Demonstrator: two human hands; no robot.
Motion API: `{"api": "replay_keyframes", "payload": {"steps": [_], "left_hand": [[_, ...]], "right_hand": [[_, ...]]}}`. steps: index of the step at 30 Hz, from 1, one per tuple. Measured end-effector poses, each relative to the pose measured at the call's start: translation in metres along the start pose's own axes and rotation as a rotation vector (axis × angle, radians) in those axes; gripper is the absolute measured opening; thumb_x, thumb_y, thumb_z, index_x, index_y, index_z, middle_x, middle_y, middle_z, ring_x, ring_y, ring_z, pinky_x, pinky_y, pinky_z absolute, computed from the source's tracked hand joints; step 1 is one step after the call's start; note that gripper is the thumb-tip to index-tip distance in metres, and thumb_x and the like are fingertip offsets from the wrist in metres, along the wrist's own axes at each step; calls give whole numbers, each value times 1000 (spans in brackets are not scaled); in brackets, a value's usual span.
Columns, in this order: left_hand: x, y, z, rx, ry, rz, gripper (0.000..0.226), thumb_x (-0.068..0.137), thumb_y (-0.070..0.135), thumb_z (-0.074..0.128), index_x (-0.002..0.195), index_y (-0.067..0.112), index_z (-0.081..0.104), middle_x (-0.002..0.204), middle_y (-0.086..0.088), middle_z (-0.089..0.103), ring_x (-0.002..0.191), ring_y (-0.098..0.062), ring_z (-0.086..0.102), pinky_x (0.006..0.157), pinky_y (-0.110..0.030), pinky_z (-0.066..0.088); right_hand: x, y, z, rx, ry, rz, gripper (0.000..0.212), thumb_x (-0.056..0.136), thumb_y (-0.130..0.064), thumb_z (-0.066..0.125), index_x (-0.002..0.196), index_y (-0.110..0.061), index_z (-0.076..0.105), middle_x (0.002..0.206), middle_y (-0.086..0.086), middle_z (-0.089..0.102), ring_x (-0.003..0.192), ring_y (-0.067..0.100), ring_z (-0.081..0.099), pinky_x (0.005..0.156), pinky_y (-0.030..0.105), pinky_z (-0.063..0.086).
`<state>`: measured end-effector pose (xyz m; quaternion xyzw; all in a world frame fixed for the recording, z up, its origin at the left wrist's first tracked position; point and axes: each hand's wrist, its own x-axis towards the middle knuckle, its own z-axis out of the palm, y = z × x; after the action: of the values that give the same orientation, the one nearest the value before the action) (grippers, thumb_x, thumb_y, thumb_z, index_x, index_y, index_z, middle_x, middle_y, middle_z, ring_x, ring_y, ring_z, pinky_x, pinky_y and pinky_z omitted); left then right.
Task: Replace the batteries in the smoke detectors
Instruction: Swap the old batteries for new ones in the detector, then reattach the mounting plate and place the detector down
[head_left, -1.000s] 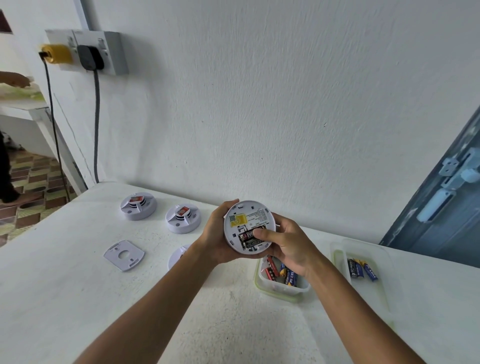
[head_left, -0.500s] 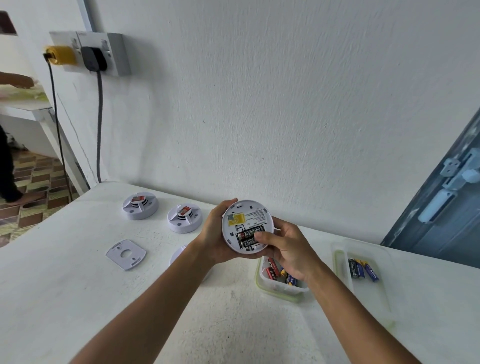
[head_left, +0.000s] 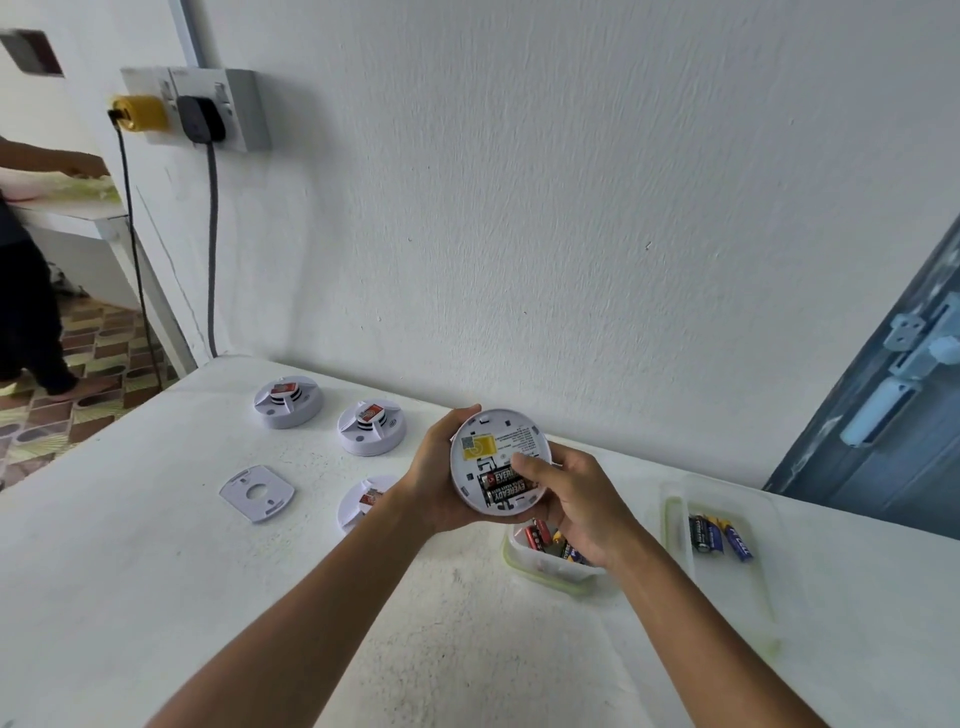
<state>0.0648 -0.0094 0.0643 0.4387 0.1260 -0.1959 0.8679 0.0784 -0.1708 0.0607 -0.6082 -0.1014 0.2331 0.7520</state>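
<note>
Light, rigid detector (head_left: 496, 457) cupped by rim in left hand (head_left: 434, 480), right hand (head_left: 574, 499) thumb pressing slick batteries (head_left: 501, 484); best gripped at rim, above table (head_left: 156, 561).

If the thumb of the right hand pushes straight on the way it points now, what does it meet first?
The right hand points its thumb at the black batteries in the smoke detector; it probably touches them already.

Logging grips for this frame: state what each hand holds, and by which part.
Left hand grips the smoke detector by its left rim. Right hand cups its lower right edge, thumb pressing the batteries.
</note>
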Motion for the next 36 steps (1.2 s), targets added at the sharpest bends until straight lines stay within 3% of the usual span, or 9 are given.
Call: {"api": "replay_keyframes", "payload": {"steps": [7, 16, 18, 21, 24, 26, 29, 32, 36], "left_hand": [[-11, -9, 2, -42, 51, 45, 46, 86, 42, 43, 90, 11, 76, 96, -16, 67, 91, -33, 60, 86, -47, 47], [-34, 29, -65, -65, 38, 57, 53, 86, 49, 43, 112, 10, 68, 116, -22, 64, 106, -41, 56, 90, -51, 43], [-49, 49, -94, -81, 39, 89, 54, 89, 50, 40, 110, 10, 70, 112, -23, 66, 101, -42, 58, 91, -53, 42], [-78, 78, -156, -102, 39, 179, 50, 88, 44, 39, 95, 12, 77, 112, -21, 69, 103, -42, 61, 95, -59, 40], [-110, 95, -226, -131, 47, 219, 54, 77, 36, 52, 120, 5, 64, 131, -26, 57, 119, -50, 52, 95, -69, 40], [-130, 100, -264, -96, 69, 240, 57, 71, 37, 66, 117, 4, 65, 128, -28, 57, 115, -51, 54, 93, -71, 41], [-147, 101, -299, -40, 75, 232, 68, 51, 42, 88, 107, 6, 73, 121, -27, 63, 107, -47, 62, 89, -66, 47], [-153, 98, -326, -42, 68, 195, 75, 49, 49, 90, 109, 8, 73, 117, -24, 65, 101, -43, 65, 82, -59, 54], [-152, 88, -341, -97, 50, 174, 77, 49, 47, 92, 112, 8, 72, 118, -24, 64, 99, -43, 66, 76, -57, 56]], "right_hand": [[-2, 5, 2, -60, -10, -58, 18, 82, -7, 70, 100, -8, 70, 93, 16, 74, 86, 34, 71, 64, 42, 60], [26, 15, 71, -144, 41, -17, 32, 81, -18, 75, 110, -7, 66, 97, 8, 75, 89, 24, 72, 77, 43, 60], [43, 22, 100, -260, 147, -53, 42, 81, -28, 75, 116, -9, 62, 99, 2, 73, 92, 19, 71, 83, 41, 58], [73, 36, 155, -421, 293, -158, 28, 84, -26, 72, 108, -15, 65, 96, -4, 70, 94, 15, 67, 85, 42, 57], [98, 60, 210, -556, 246, -202, 19, 86, -13, 66, 105, -12, 68, 98, 4, 72, 89, 15, 67, 87, 41, 55], [113, 78, 237, -787, 167, -204, 26, 87, -9, 63, 113, -7, 66, 108, 9, 70, 95, 14, 64, 92, 33, 51], [129, 100, 259, -1163, 22, -80, 47, 86, -27, 67, 129, -12, 58, 130, 8, 59, 119, 22, 55, 98, 32, 45], [139, 115, 275, -1349, -34, 20, 61, 76, -43, 75, 129, -20, 58, 129, 6, 59, 123, 26, 51, 88, 32, 45], [143, 122, 286, -1505, -50, -36, 40, 75, -42, 74, 104, -17, 66, 109, 7, 65, 110, 29, 53, 68, 30, 37]]}}
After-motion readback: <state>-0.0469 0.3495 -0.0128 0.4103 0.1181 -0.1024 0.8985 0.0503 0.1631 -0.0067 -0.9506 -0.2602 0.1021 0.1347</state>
